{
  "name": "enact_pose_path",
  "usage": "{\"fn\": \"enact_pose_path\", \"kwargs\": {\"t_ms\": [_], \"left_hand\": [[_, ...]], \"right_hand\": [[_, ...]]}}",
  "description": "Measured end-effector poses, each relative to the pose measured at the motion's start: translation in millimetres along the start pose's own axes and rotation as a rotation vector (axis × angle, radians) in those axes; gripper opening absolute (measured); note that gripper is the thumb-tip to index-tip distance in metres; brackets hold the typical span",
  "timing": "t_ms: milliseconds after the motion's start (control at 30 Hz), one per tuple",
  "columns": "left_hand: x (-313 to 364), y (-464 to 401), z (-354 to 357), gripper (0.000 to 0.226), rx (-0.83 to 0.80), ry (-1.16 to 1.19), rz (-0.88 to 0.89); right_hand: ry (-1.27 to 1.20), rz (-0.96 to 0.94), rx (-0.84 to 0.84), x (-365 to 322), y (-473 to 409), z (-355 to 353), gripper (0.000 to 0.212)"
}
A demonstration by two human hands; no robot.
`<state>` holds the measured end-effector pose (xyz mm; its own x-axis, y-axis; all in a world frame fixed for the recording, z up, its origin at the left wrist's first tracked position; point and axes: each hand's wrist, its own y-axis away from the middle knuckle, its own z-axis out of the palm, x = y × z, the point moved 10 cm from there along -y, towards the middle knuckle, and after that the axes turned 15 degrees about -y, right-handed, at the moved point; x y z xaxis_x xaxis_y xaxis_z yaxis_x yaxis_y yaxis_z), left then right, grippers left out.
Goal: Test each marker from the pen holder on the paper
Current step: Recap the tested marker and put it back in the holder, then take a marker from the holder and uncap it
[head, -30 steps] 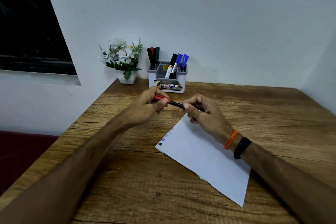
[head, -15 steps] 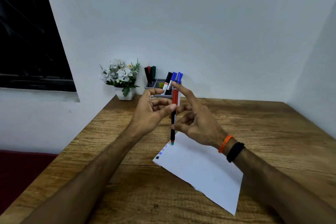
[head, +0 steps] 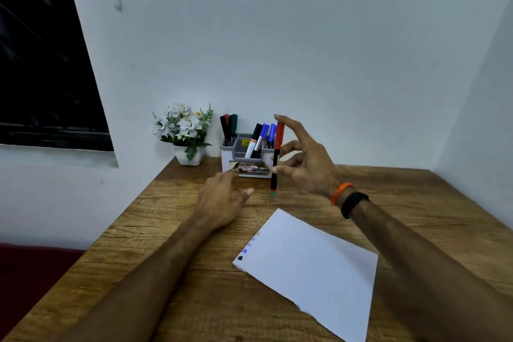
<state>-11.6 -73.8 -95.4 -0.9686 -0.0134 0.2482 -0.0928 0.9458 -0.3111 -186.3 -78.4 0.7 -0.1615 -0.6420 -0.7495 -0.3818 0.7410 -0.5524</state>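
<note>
Right hand (head: pixel 302 159) pinches red-capped marker (head: pixel 277 153) upright by pen holder (head: pixel 244 155) | left hand (head: pixel 222 200) loose, empty | risk: we judge marker slips from fingertip pinch.

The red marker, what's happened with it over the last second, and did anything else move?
The left hand let go of the red marker and dropped toward the table. The right hand alone now holds it upright by the pen holder. The paper and flowers stayed put.
</note>
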Motion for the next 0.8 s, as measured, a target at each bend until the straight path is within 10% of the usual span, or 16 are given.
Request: {"fn": "enact_pose_path", "kwargs": {"t_ms": [433, 800], "left_hand": [[-13.3, -24.4, 41.0, 0.072, -0.106, -0.294, 0.015], [-10.5, -23.2, 38.3, 0.073, -0.124, -0.313, 0.012]], "right_hand": [[0.115, -0.098, 0.3, 31.6, -84.6, -33.5, 0.103], [0.252, 0.071, 0.029, 72.6, -95.3, 1.1, 0.063]]}}
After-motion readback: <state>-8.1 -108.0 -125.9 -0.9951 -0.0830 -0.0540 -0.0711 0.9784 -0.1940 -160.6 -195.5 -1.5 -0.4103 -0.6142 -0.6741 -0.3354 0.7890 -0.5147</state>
